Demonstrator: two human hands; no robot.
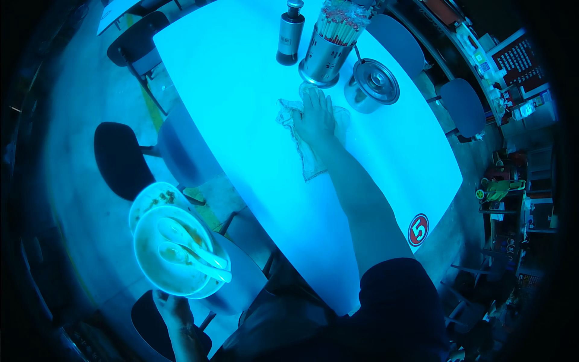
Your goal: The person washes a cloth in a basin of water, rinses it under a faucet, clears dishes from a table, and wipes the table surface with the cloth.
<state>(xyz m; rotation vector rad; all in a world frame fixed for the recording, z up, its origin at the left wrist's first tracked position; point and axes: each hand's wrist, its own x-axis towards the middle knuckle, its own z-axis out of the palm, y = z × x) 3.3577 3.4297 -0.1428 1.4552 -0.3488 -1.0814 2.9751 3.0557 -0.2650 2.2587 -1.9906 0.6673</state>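
My left hand [173,309] grips a stack of used dishes from below, out past the table's left edge; most of its fingers are hidden underneath. On top is a white bowl [149,267] with two white soup spoons [192,264] lying in it. A dish with food scraps [156,197] juts out from under that bowl. With its palm down, my right hand [316,115] presses a thin cleaning cloth [309,160] onto the white tabletop [253,149]. Its fingertips come close to the base of a metal chopstick holder [326,59].
Wrapped chopsticks [339,29] fill the holder. A dark-capped bottle [290,34] stands left of it, and a lidded metal pot [372,86] with a handle sticking out stands right. A round number sticker [418,230] marks the table corner. Chairs [120,158] line both sides.
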